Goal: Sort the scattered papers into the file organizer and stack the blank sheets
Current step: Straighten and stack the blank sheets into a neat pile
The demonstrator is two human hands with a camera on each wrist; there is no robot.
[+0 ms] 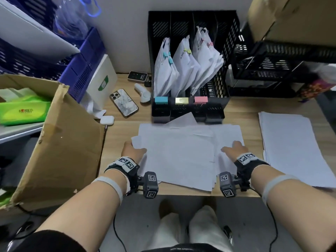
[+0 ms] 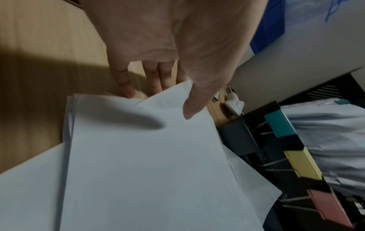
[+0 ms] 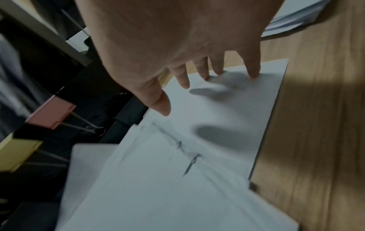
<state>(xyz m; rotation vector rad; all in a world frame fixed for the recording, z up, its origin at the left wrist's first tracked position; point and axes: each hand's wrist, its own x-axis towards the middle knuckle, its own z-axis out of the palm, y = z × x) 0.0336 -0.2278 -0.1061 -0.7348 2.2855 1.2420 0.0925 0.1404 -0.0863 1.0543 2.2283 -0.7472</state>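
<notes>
I have my left hand [image 1: 133, 150] at the left edge of the loose pile of blank sheets [image 1: 180, 157] on the counter [image 1: 120, 135], fingers slipped under a lifted corner and thumb on top, so I pinch the top sheets there; that hold, I judge, lets me draw the skewed edges toward the middle. My right hand [image 1: 234, 149] lies open on the right side of the same pile, fingertips [image 3: 253, 73] pressing flat near its far right corner, thumb lifted clear, which pins the paper so it does not slide while the other side is gathered. The sheets lie fanned and crooked, one corner poking out toward the black file organizer [image 1: 190, 57], so squaring them is still undone. The organizer stands just behind the pile, against the wall, and three of its slots hold clipped bundles; a teal binder clip [image 1: 161, 100], a yellow one [image 1: 181, 100] and a pink one [image 1: 201, 99] sit on the slot fronts, I take it as colour labels. A neater stack of white paper [image 1: 291, 148] lies apart to my right, probably where this pile belongs. The cardboard box [image 1: 60, 142] crowds my left elbow, so I keep that arm tucked close.
</notes>
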